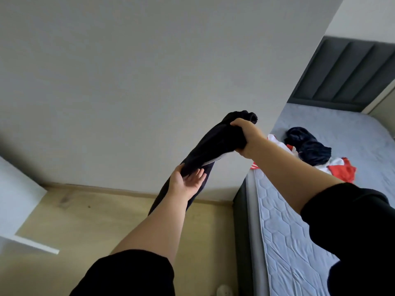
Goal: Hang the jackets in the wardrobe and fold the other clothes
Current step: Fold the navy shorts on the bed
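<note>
A black garment (213,144) with a thin white trim hangs bunched in the air in front of the wall. My right hand (245,137) grips its upper end in a fist. Lower down, my left hand (186,180) lies against the cloth with the thumb behind it and the fingers spread along the front. The garment's lower end drops behind my left forearm. On the bed (299,231) lie a dark navy garment (307,146) and red and white clothes (342,169) in a loose heap.
A pale wall corner juts out beside the bed. A grey padded headboard (342,75) stands at the far end. A white wardrobe door or panel (19,210) shows at the left edge over the yellowish floor (106,223).
</note>
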{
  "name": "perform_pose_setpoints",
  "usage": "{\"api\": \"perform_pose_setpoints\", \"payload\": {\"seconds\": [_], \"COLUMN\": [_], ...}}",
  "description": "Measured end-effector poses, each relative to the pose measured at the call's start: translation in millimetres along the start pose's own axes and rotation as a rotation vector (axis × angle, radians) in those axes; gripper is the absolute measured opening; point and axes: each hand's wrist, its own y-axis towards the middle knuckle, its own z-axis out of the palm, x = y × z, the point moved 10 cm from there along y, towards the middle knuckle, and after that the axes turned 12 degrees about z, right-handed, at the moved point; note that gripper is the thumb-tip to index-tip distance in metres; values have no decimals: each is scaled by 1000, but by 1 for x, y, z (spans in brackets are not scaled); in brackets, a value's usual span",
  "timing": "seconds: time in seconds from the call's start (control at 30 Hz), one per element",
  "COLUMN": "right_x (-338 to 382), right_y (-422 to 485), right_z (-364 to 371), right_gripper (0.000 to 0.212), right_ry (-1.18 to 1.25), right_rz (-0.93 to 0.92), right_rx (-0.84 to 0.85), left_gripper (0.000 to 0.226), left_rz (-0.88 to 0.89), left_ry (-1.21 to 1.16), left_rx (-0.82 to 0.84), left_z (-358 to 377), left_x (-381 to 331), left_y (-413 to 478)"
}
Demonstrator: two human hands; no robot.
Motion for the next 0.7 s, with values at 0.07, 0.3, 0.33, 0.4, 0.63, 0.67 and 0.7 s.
{"api": "perform_pose_setpoints", "payload": {"seconds": [0.07, 0.3, 0.33, 0.4, 0.63, 0.67, 0.7], "right_x": [8, 10, 4, -10, -75, -88, -100], "right_y": [26, 110, 122, 147, 236, 251, 266], "right_z": [-34, -166, -184, -221, -318, -331, -345], "right_gripper": [13, 5, 6, 8, 5, 6, 7], "right_ry": [-17, 88, 105, 132, 188, 197, 208], "right_rz": [11, 9, 15, 17, -37, -53, -70], "right_rx": [23, 116, 119, 92, 27, 8, -23], "left_gripper": [29, 8, 8, 10, 15, 17, 23], "left_rz": [78, 214, 223, 258, 286, 297, 305], "left_ry": [-35, -140, -120, -25, 234, 236, 243], "left_rx": [-54, -157, -174, -204, -82, -110, -81], "left_z": [6, 32, 29, 19, -24, -36, -43], "left_x": [16, 104, 119, 143, 220, 230, 239], "left_y": [19, 76, 83, 94, 162, 169, 178]}}
